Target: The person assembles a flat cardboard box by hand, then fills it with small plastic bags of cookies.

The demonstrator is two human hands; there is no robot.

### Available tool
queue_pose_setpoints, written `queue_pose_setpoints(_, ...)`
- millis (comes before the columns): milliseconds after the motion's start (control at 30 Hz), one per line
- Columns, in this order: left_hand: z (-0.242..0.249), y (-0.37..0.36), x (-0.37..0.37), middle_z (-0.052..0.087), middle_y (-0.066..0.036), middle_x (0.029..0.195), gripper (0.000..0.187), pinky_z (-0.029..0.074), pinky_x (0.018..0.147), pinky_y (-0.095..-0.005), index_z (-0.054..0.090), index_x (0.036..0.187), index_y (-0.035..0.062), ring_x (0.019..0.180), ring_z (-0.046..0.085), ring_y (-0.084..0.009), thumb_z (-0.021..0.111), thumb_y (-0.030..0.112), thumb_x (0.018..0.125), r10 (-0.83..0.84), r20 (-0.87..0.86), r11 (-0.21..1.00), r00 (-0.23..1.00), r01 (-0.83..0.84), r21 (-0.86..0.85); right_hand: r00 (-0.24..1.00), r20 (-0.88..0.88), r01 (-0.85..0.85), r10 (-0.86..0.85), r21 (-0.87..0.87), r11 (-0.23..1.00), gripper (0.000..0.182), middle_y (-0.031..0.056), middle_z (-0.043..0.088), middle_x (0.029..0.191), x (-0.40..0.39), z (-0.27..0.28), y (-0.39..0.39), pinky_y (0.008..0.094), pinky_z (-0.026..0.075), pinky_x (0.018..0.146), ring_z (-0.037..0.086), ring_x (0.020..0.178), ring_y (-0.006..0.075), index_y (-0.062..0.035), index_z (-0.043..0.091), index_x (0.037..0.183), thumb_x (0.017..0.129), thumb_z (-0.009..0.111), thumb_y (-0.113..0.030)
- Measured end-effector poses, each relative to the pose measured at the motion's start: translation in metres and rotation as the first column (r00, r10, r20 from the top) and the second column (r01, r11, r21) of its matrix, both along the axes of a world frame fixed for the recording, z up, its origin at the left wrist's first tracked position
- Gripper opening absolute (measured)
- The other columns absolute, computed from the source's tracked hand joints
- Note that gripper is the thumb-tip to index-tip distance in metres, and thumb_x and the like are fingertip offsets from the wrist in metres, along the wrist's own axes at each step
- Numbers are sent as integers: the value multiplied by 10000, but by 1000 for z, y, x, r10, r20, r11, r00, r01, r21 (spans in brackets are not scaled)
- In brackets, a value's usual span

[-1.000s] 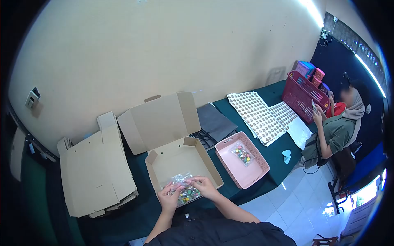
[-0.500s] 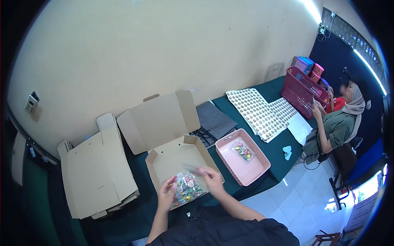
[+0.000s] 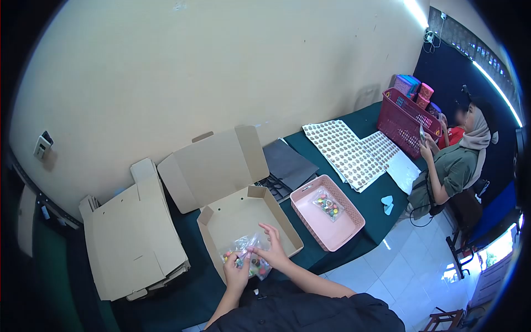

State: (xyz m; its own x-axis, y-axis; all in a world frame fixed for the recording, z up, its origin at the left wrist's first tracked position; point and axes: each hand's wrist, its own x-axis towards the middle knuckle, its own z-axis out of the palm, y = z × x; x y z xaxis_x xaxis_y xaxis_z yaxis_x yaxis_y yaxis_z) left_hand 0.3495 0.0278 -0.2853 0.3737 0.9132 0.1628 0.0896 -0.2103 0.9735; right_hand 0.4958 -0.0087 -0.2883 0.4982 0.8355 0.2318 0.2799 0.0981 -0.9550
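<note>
An open cardboard box lies on the table in front of me, its lid raised at the back. Clear plastic bags with small colourful items are at the box's near edge. My left hand pinches the top of the plastic. Against the same spot, the thumb of my right hand presses on the plastic, its other fingers raised. Right of the box, a pink basket holds another clear bag of colourful items.
Flattened cardboard boxes are stacked at the left. Behind the basket are black bags and printed sheets. A maroon basket stands farther right, near two people, one in green. Pale blue pieces lie near the table edge.
My hands have come together over the plastic bags. The blurred thin object that was in my right hand is no longer distinguishable. The view has shifted slightly.
</note>
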Motion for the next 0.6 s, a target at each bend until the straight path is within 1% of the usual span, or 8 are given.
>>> queue_pose_setpoints(100, 5, -2, 1, 632, -79, 777, 107, 428, 734, -288, 615, 880, -9, 726, 578, -144, 626, 54, 794, -3, 49, 995, 999, 8, -104, 992, 9, -121, 123, -100, 988, 387, 121, 478, 1221, 13, -5, -4, 343, 378, 924, 452, 1129, 219, -60, 617, 1063, 757, 705, -280)
queue_pose_setpoints(167, 7, -2, 1, 632, -74, 771, 101, 427, 726, -288, 620, 887, -9, 719, 571, -137, 615, 59, 813, -2, 120, 986, 993, 23, -168, 914, -277, -315, 296, -24, 949, 218, 114, 566, 1125, 19, 6, -5, 332, 394, 909, 496, 1084, 206, -59, 672, 972, 814, 648, -208)
queue_pose_setpoints(200, 7, 0, 1, 641, -75, 799, 126, 440, 724, -267, 618, 875, -7, 753, 583, -126, 584, 112, 851, -44, 113, 991, 993, 58, -123, 944, -218, -256, 247, -14, 967, 158, 105, 613, 1022, 20, 12, -6, 314, 411, 886, 545, 1010, 193, -30, 687, 910, 848, 596, -145)
queue_pose_setpoints(367, 26, 5, -6, 654, -96, 879, 273, 453, 727, -251, 612, 935, -11, 811, 594, -119, 487, 232, 927, -170, -12, 980, 985, 170, 108, 922, -280, -283, 267, -18, 959, 254, 109, 634, 978, 28, 39, -8, 280, 422, 848, 575, 929, 164, 43, 662, 900, 890, 547, -183)
queue_pose_setpoints(467, 21, 4, -11, 621, -104, 1015, 313, 449, 813, -273, 530, 1115, -12, 908, 577, -140, 486, 232, 923, -226, 329, 891, 917, 331, -312, 868, -393, -365, 303, -94, 926, 292, 81, 626, 1004, 29, 36, -8, 275, 422, 838, 567, 927, 140, 36, 649, 935, 922, 502, -216)
queue_pose_setpoints(500, 16, 3, -10, 621, -104, 1015, 313, 449, 813, -273, 530, 1115, -12, 908, 577, -140, 486, 232, 923, -224, 334, 893, 916, 330, -305, 870, -386, -368, 308, -92, 925, 292, 81, 626, 1004, 29, 34, -7, 275, 422, 838, 567, 927, 140, 36, 649, 935, 922, 502, -216)
queue_pose_setpoints(567, 13, 1, -8, 593, -89, 1052, 300, 457, 798, -260, 517, 1124, -4, 898, 575, -128, 525, 199, 903, -330, 211, 850, 920, 387, -358, 574, -783, -295, 241, 77, 952, 327, 77, 622, 999, 22, 35, -7, 276, 414, 860, 561, 920, 136, 41, 596, 1055, 940, 464, -236)
queue_pose_setpoints(600, 11, -5, -1, 600, -42, 933, 286, 453, 667, -188, 526, 1097, 9, 811, 567, -83, 576, 191, 882, -300, 187, 890, 935, 345, -298, 559, -802, -280, 209, 54, 959, 370, 88, 602, 1035, 22, 30, -4, 285, 409, 878, 552, 933, 143, 50, 542, 1129, 955, 428, -255)
